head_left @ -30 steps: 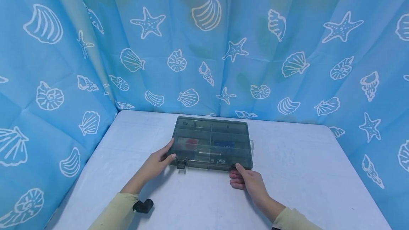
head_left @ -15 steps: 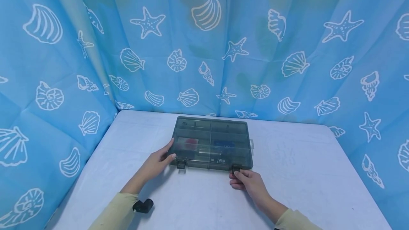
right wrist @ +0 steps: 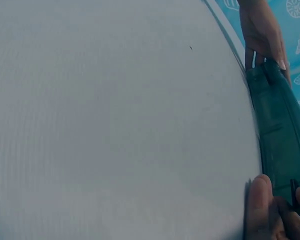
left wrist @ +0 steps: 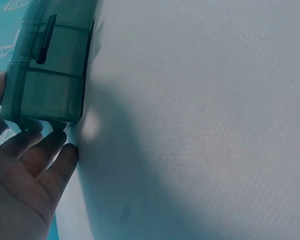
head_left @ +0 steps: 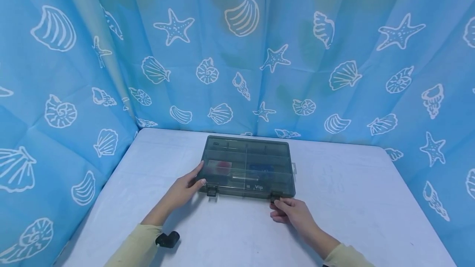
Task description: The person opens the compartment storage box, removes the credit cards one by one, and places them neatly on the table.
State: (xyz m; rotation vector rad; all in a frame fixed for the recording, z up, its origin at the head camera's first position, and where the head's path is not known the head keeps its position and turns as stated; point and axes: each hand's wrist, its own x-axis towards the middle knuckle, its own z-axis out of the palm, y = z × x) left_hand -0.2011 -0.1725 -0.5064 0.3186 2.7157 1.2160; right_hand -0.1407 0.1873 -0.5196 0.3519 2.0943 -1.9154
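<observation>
A flat, see-through dark plastic compartment box [head_left: 261,158] with a lid lies on the table, "Vip" printed near its front edge. My left hand [head_left: 179,193] holds its left end, thumb on the lid's corner. In the left wrist view, the fingers [left wrist: 37,155] lie against the box end. At the front right, my right hand [head_left: 295,214] pinches the right latch [head_left: 275,197] between thumb and fingers, the other fingers curled below. The front left latch [head_left: 212,191] sticks out from the box. Under the lid show a white-and-red piece [head_left: 220,167] and a blue piece [head_left: 261,169].
A white cloth covers the table [head_left: 352,201]. Blue curtains [head_left: 208,28] with white shell prints hang close behind it and along both sides. A black strap piece [head_left: 168,239] sits at the left sleeve's cuff.
My right thumb has slid from the lid's front edge down onto the right latch, which now tilts outward. The left hand and the box stay in place; the head view shifts slightly.
</observation>
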